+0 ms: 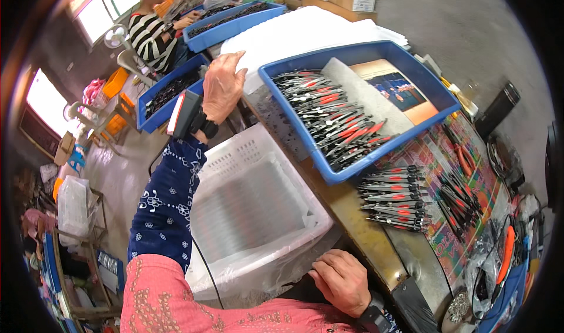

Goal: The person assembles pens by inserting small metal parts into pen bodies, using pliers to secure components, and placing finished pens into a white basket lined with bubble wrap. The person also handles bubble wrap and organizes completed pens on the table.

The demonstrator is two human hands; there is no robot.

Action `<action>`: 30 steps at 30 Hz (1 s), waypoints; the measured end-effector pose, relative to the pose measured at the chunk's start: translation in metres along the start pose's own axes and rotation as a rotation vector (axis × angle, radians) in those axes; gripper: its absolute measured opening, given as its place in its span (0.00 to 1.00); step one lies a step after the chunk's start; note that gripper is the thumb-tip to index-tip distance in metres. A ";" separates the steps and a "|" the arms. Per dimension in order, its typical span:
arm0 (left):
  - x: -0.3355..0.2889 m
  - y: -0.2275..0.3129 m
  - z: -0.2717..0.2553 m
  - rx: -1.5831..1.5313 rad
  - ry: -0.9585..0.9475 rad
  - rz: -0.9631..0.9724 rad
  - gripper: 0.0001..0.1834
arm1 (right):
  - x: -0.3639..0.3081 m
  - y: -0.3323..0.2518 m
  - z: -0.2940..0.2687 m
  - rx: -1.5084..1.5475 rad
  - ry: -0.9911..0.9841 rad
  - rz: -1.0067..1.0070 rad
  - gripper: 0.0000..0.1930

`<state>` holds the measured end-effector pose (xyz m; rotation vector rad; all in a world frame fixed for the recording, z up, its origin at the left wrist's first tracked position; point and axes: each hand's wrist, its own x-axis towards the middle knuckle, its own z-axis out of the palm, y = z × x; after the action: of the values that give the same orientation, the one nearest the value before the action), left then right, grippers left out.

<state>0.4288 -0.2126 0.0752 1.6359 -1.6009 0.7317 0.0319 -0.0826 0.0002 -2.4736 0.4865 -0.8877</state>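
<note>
My left hand [222,86] is raised at the near left edge of a stack of white sheets [282,32]. Its thumb stands apart from the fingers, and no held thing shows. My right hand [342,279] is low, beside the metal-covered table edge, with its fingers curled under and the palm hidden. Between my arms stands a white plastic crate [232,158], lined with clear film. Blurred grey and reddish rows show through a translucent sheet [249,206] inside it. A blue tray [358,46] on the table holds many slim black-and-silver pieces [329,112] with red parts.
More slim pieces [395,198] lie stacked on the table, beside another loose pile [459,201]. Red-handled pliers [464,156] and an orange-handled tool [506,253] are at the right. A person in a striped top [150,39] works at further blue trays [232,26].
</note>
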 end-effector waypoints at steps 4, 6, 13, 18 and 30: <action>0.031 0.043 0.009 -0.044 -0.055 0.077 0.14 | -0.007 -0.005 -0.017 -0.018 0.064 0.053 0.10; 0.042 0.077 0.009 -0.106 -0.044 0.204 0.14 | -0.010 -0.008 -0.021 -0.024 0.071 0.069 0.11; 0.057 0.206 0.021 -0.282 -0.285 0.402 0.12 | -0.025 -0.017 -0.046 -0.117 0.197 0.071 0.11; 0.061 0.274 0.040 -0.340 -0.367 0.494 0.13 | -0.051 -0.027 -0.075 -0.191 0.275 0.141 0.12; 0.057 0.397 0.179 -0.248 -0.589 0.617 0.14 | -0.124 -0.022 -0.107 -0.049 0.482 0.228 0.11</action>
<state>0.0222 -0.3785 0.0597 1.2285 -2.5629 0.3140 -0.1255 -0.0384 0.0230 -2.1750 0.9393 -1.3879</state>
